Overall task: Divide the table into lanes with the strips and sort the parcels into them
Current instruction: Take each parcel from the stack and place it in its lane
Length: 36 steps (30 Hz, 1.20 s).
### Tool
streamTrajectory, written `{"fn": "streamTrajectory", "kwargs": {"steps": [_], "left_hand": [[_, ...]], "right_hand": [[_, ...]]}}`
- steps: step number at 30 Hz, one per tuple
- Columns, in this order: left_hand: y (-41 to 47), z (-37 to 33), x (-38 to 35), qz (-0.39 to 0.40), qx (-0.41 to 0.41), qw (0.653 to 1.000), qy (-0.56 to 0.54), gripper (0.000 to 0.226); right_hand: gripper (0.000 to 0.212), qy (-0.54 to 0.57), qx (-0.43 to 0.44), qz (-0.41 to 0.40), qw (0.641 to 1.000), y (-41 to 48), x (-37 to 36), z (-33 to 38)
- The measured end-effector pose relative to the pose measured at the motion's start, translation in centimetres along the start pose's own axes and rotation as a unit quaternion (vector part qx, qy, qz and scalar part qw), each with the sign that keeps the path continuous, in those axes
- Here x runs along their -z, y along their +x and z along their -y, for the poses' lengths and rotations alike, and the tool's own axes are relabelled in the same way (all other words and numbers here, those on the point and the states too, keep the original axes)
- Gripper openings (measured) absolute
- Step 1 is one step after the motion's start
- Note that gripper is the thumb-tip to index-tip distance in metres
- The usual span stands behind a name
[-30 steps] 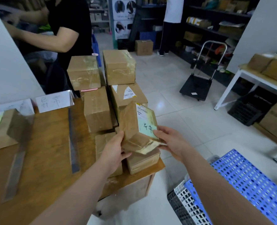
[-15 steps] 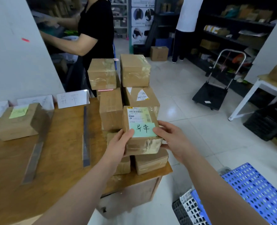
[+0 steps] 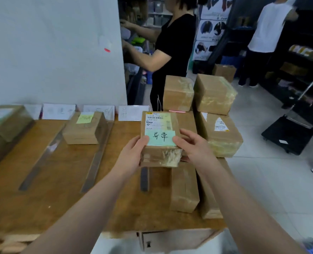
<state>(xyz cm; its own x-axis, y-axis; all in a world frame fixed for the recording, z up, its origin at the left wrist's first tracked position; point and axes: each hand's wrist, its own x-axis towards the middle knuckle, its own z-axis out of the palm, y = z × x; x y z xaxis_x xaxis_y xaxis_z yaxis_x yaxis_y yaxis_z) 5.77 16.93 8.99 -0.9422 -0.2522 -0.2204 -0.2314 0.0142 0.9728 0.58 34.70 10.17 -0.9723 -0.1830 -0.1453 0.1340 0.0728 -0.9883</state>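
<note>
I hold a brown parcel [image 3: 160,138] with a green handwritten note and a shipping label, lifted above the wooden table [image 3: 60,189]. My left hand [image 3: 131,154] grips its left side and my right hand [image 3: 196,145] its right side. Three clear strips lie on the table: one [image 3: 40,162] at the left, one [image 3: 97,160] in the middle, one [image 3: 144,178] partly hidden under the held parcel. A parcel with a yellow note [image 3: 84,128] sits between the first two strips. Another parcel [image 3: 7,120] rests at the far left. Unsorted parcels [image 3: 214,110] are stacked at the right end.
White lane cards [image 3: 57,111] stand along the table's back edge by the white wall. A person in black [image 3: 172,52] stands behind the stack, another in white [image 3: 267,33] at dark shelves. A black folding trolley [image 3: 289,132] stands on the tiled floor at right.
I have carried the held parcel leftward, off the stack and over the third strip, label kept facing up. My view has swung left, showing more lanes.
</note>
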Motion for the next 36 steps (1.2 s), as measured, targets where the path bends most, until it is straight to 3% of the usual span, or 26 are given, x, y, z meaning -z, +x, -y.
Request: {"fn": "streamTrajectory", "kwargs": {"steps": [6,14,18,24,36], "left_hand": [[5.8,-0.5,8.5,-0.001,0.024,0.999,0.044,0.049],[15.2,-0.7,15.7,0.078,0.039,0.986,0.139,0.040],[19.5,0.1,16.0,0.078,0.048,0.984,0.152,0.036],[26.0,3.1,15.2,0.091,0.130,0.983,0.095,0.033],[34.6,7.9,12.4,0.025,0.184,0.975,0.125,0.038]], "right_hand": [[0.052,0.001,-0.038,0.010,0.999,5.6,-8.5,0.5],[0.056,0.008,-0.076,-0.017,0.997,13.6,-16.2,-0.9],[0.058,-0.006,-0.098,-0.029,0.995,17.4,-17.6,-2.3],[0.057,-0.022,-0.135,-0.013,0.991,23.1,-17.8,-4.9],[0.049,-0.082,-0.164,0.015,0.983,32.5,-18.0,-10.6]]}}
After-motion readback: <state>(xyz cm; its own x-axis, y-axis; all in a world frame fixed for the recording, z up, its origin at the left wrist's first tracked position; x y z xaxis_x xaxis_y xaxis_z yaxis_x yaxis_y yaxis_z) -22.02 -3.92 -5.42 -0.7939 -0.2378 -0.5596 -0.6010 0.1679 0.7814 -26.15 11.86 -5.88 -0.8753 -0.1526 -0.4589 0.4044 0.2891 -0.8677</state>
